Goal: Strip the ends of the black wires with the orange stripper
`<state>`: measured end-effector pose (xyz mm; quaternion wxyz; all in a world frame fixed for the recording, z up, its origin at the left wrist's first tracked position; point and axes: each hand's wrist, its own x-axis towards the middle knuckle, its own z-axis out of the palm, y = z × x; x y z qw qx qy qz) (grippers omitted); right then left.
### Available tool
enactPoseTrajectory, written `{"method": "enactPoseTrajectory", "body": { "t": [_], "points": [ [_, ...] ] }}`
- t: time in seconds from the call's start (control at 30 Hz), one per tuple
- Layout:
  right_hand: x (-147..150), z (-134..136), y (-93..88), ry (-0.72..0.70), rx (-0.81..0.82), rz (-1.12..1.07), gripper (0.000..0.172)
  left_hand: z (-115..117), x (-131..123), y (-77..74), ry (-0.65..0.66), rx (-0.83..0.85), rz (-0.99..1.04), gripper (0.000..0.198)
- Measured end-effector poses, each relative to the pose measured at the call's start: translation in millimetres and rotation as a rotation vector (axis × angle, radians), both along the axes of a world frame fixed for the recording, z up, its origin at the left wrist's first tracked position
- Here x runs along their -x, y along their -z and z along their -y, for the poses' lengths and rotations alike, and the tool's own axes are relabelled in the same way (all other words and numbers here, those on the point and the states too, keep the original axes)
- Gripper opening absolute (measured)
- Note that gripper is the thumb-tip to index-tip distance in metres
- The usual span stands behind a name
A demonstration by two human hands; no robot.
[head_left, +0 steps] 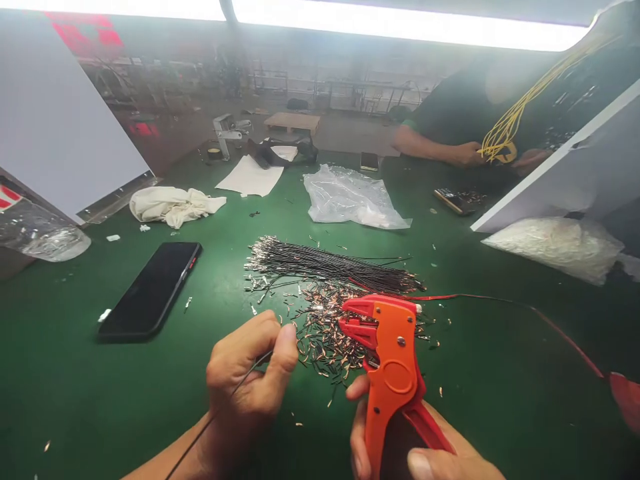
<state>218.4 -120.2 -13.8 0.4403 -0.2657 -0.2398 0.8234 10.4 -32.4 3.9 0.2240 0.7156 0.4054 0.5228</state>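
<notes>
My left hand (250, 373) is closed in a pinch on a thin black wire (245, 379) that trails back over my wrist. My right hand (400, 453) grips the handles of an orange wire stripper (393, 363), held upright with its jaws pointing left toward the wire's end. Just beyond both hands lies a bundle of black wires (330, 267) with bare metal ends, and a scatter of cut insulation bits and small metal pieces (320, 333) covers the green table (75, 400).
A black phone (150, 290) lies at the left, a white cloth (170, 203) behind it. A clear plastic bag (350, 197) sits at centre back, a bag of white parts (555, 247) at right. A red wire (550, 323) runs right. Another person's hands (470, 155) hold yellow wires (505, 130).
</notes>
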Motion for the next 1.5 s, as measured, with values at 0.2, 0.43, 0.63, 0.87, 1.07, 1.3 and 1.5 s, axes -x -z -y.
{"method": "enactPoseTrajectory", "body": {
  "t": [0.2, 0.43, 0.63, 0.87, 1.07, 1.3, 1.5],
  "points": [
    [4, 1, 2.5, 0.118, -0.089, 0.132, 0.055, 6, -5, -14.2, 0.16, -0.06, -0.012, 0.034],
    [4, 0, 6.6, 0.052, -0.089, 0.03, 0.054, 10, -12, -15.7, 0.156, -0.033, -0.091, 0.035],
    [7, 5, 0.7, 0.028, -0.103, 0.229, 0.056, 13, -12, -13.7, 0.113, 0.006, -0.093, 0.037],
    [10, 3, 5.6, 0.065, -0.049, 0.191, 0.05, 19, -10, -8.0, 0.165, 0.111, 0.011, 0.037],
    [8, 3, 10.9, 0.044, -0.072, 0.251, 0.052, 19, -13, -9.2, 0.16, 0.109, 0.029, 0.037],
    [12, 0, 1.8, 0.017, -0.125, 0.337, 0.052, 22, -16, -5.4, 0.158, 0.104, 0.044, 0.037],
    [19, 0, 8.9, -0.005, -0.072, 0.242, 0.043, 22, -17, -13.7, 0.152, 0.059, 0.002, 0.037]
  ]
}}
